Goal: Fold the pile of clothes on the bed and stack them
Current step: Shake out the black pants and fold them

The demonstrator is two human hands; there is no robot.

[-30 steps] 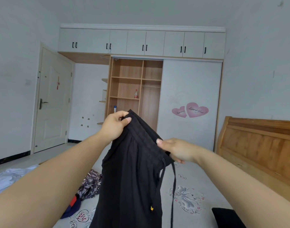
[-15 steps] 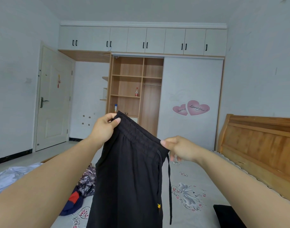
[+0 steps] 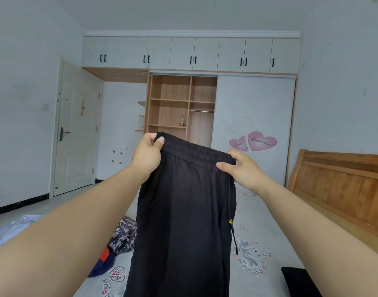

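I hold black drawstring trousers (image 3: 183, 221) up in front of me by the elastic waistband. My left hand (image 3: 148, 153) pinches the band's left end and my right hand (image 3: 240, 168) pinches its right end. The legs hang straight down over the bed (image 3: 263, 239), and a drawstring with a yellow tip dangles on the right side. A heap of unfolded clothes (image 3: 119, 239), patterned dark fabric with red and blue, lies on the bed to the left, partly hidden behind the trousers and my left arm. A folded black garment (image 3: 299, 281) lies at the lower right.
A pale blue garment (image 3: 14, 228) lies at the far left. The wooden headboard (image 3: 342, 189) runs along the right. Straight ahead stands a wardrobe with open shelves (image 3: 181, 108) and a white sliding door with pink hearts. A white room door (image 3: 76, 129) is on the left.
My hands have drawn apart and levelled out, stretching the waistband wide and nearly horizontal. The trousers now hang flatter and squarer in front of me.
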